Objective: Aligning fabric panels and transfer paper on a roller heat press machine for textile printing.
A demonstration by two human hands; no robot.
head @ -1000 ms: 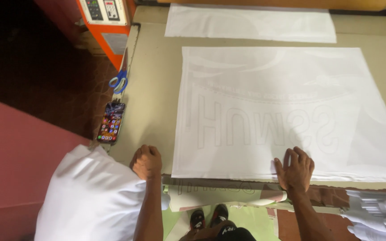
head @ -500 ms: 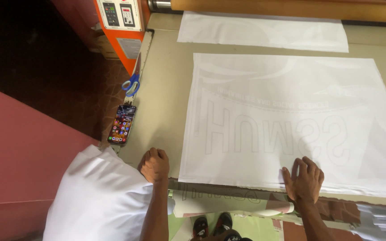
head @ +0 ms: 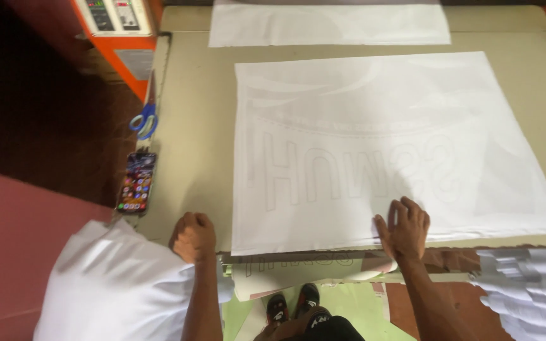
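A large white sheet (head: 380,145) with faint mirrored letter outlines lies flat on the beige work table (head: 197,126). My right hand (head: 404,228) rests palm down with fingers spread on the sheet's near edge. My left hand (head: 193,236) is curled into a fist on the table's near edge, just left of the sheet's near left corner, and nothing shows in it. A white cloth bundle (head: 112,284) lies against my left forearm.
A second white sheet (head: 330,25) lies at the table's far side. Blue-handled scissors (head: 145,122) and a phone (head: 136,182) sit along the left edge. An orange control box (head: 118,28) stands at the far left. A stack of white sheets (head: 532,287) is at the near right.
The view has shifted slightly. My right hand has slid a little left along the sheet's near edge; my left fist stays at the table edge.
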